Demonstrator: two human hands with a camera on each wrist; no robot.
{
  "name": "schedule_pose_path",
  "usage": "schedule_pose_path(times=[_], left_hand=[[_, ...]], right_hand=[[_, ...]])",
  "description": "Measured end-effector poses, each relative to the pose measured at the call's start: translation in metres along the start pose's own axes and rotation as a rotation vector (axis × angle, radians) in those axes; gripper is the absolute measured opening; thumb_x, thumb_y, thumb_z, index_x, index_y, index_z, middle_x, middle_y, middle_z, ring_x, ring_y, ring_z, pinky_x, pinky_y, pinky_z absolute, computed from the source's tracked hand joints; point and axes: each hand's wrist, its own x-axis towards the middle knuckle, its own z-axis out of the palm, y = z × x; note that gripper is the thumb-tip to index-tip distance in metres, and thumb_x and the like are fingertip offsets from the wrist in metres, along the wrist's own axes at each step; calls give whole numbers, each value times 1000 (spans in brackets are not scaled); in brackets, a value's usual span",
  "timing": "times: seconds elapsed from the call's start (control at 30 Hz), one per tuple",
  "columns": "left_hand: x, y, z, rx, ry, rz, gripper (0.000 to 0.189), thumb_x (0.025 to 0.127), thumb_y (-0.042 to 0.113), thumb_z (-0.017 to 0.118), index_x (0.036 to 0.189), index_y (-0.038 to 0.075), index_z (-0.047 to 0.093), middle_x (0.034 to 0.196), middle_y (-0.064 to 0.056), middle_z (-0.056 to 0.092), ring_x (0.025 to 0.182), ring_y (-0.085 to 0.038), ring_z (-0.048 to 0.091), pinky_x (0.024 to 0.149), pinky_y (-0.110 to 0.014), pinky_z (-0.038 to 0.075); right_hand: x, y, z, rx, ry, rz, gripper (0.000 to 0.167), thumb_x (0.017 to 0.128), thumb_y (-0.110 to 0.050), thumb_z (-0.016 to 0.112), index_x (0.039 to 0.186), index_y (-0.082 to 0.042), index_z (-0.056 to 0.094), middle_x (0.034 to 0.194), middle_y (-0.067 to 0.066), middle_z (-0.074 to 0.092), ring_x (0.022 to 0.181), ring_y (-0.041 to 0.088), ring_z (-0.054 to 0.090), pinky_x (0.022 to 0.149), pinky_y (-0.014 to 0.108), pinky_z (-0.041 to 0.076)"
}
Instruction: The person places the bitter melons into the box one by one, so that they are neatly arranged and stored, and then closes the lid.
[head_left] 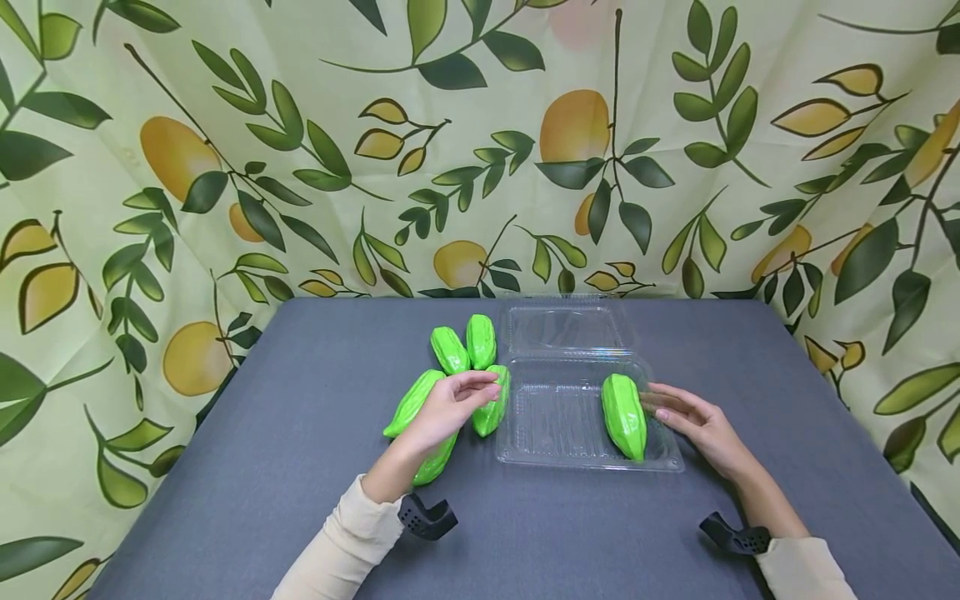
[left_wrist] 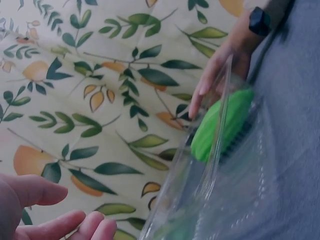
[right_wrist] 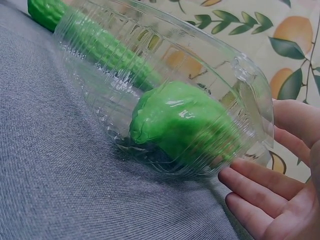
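A clear plastic clamshell box (head_left: pixel 555 454) lies with its lid (head_left: pixel 566 327) folded back. One glossy, bright green ridged gourd (head_left: pixel 624 417) rests at the right inside it. My right hand (head_left: pixel 701 425) is beside the box's right wall, its fingers fairly straight and touching the outside, as the right wrist view shows. Several similar gourds (head_left: pixel 450 350) lie on the table left of the box. Over them hovers my left hand (head_left: pixel 447 408), fingers loosely bent, nothing in its grasp; it partly hides the nearer gourds. In the left wrist view its thumb and fingertips stand apart.
A dark grey cloth covers the table (head_left: pixel 315 500). Behind it hangs a pale curtain (head_left: pixel 480 150) printed with leaves and orange fruit. Each wrist wears a black band (head_left: pixel 427 517).
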Motion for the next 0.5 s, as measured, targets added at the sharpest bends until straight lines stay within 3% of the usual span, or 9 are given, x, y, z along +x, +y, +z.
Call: schedule_pose_path(times=[0.17,0.23,0.37,0.43,0.5], left_hand=[[1,0,-13,-4,27,-13,38,96,9,56,128,-10,54,124,-30,61,113,-31,64,100,-30,54],[3,0,-18,-18,43,-16,38,96,9,56,128,-11,54,124,-30,61,108,-25,67,102,-36,53],[5,-2,-28,-14,72,-28,39,95,9,58,129,-10,54,124,-30,62,92,0,66,101,-41,53],[5,-4,-34,11,81,-28,39,95,10,58,129,-10,54,123,-29,62,89,5,64,98,-33,55],[4,-6,-38,22,82,-30,39,96,10,57,129,-10,53,125,-29,61,94,0,65,96,-27,55]], right_hand=[[0,0,-1,-14,6,9,41,97,5,47,137,11,42,122,-22,65,109,-7,63,87,5,49],[0,1,-1,-20,5,13,41,97,4,47,137,10,42,122,-22,65,109,-7,63,87,4,49],[0,2,-2,-17,-3,7,41,97,4,47,137,11,41,123,-21,65,109,-7,63,87,5,49],[0,2,-2,-13,-6,3,41,97,4,47,137,11,41,123,-20,65,110,-7,63,88,5,49],[-1,3,-2,-8,-8,3,41,97,4,46,137,12,40,124,-20,65,110,-6,63,88,6,49]])
